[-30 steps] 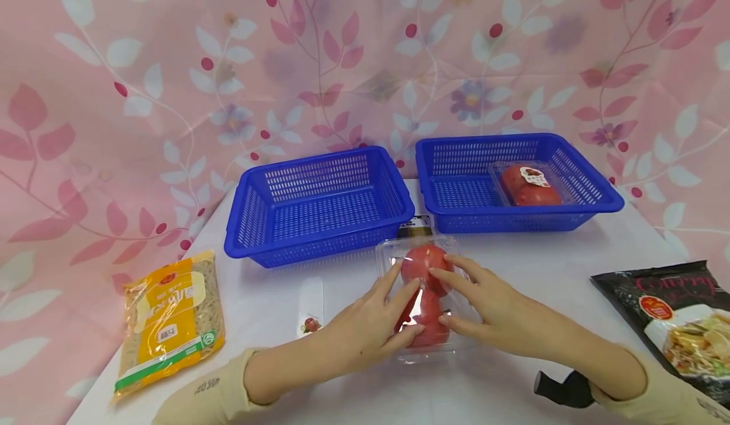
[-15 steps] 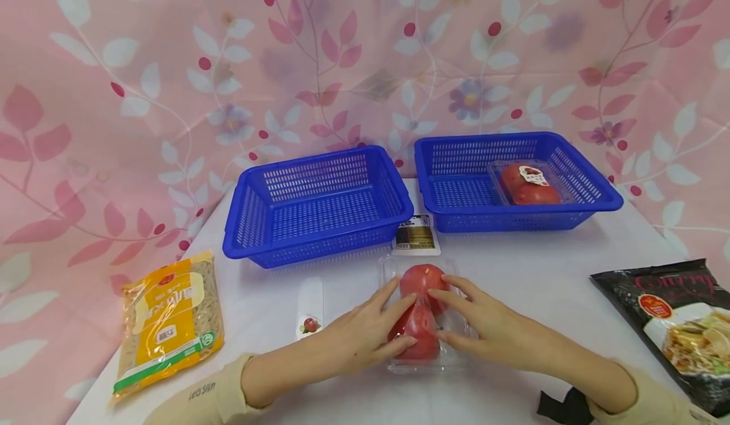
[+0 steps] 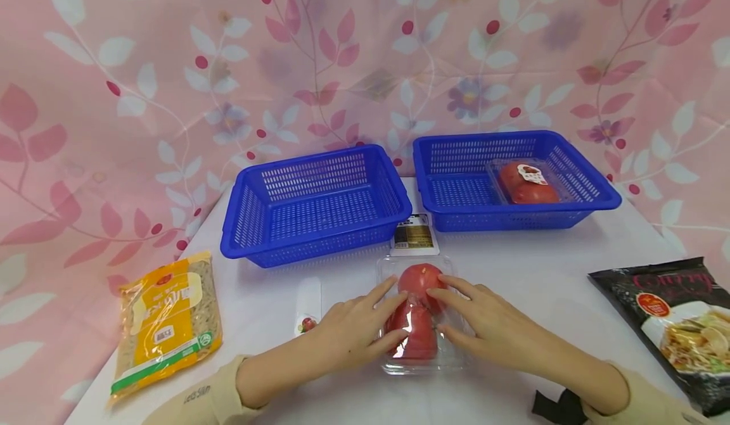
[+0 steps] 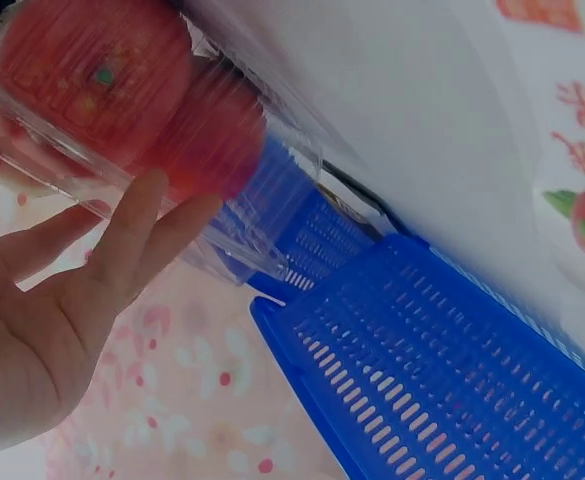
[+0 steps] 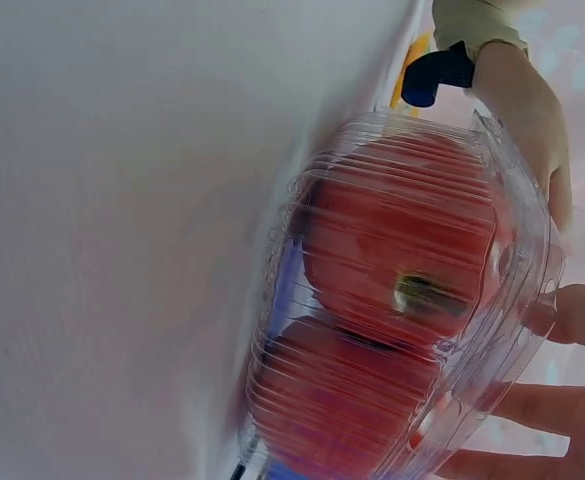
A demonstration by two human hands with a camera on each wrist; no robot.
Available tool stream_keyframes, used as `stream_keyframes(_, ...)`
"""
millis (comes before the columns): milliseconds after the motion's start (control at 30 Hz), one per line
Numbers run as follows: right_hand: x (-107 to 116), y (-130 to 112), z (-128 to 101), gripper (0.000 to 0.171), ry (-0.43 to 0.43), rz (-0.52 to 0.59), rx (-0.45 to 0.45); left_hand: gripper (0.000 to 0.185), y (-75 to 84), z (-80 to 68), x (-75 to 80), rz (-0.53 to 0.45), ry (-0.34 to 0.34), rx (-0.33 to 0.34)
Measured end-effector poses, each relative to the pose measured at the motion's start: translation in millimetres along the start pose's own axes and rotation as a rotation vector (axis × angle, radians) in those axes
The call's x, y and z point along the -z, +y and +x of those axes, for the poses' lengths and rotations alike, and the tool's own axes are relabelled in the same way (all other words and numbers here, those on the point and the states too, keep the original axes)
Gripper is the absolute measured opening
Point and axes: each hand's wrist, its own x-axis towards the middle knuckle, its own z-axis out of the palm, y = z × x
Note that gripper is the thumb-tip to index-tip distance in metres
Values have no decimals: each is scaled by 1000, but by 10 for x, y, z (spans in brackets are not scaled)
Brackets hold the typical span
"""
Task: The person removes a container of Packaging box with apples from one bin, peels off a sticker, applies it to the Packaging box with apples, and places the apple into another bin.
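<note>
Left hand [image 3: 348, 329] and right hand [image 3: 490, 323] rest with straight fingers against opposite sides of the clear plastic clamshell of red tomatoes [image 3: 417, 314], on the white desk [image 3: 542, 273] before two blue mesh baskets [image 3: 316, 203].

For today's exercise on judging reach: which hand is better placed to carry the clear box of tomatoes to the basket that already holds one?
Probably the right hand: both hands touch the tomato box, but the right basket holding a matching box lies on that side.

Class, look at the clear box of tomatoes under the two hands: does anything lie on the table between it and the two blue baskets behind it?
Yes. A small dark label card lies on the table just behind the tomato box, in front of the gap between the left basket and the right basket. It is flat; nothing else is there.
</note>
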Motion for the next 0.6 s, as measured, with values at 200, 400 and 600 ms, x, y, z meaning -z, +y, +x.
stream_keyframes(200, -23, 11, 50, 50, 137, -124, 71, 52, -53, -44, 31, 32, 39, 35)
stream_keyframes(400, -34, 23, 121, 48, 233, -153, 180, 50, -166, -169, 84, 32, 4, 147)
stream_keyframes(600, -47, 17, 145, 46, 265, -151, 237, 49, -389, -337, 119, 50, -20, 300)
